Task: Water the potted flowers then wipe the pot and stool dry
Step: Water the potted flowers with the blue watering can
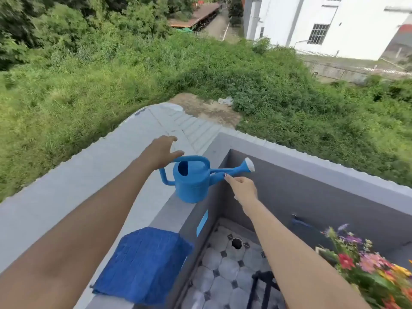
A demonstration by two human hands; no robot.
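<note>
- Blue watering can (pixel 192 181) is sitting on the grey parapet ledge (pixel 93 175) at the balcony corner, spout pointing right over the tiled floor (pixel 225 270).
- Left hand (pixel 161 152) is hovering by the can's top handle, fingers spread, gripping nothing.
- Right hand (pixel 243 189) is reaching for the spout, fingertip touching or nearly touching it; loosely open, holding nothing.
- Folded blue cloth (pixel 143 265) is lying on the ledge nearer the camera.
- Potted flowers (pixel 365 266) are standing at lower right; the stool is not clearly visible.
</note>
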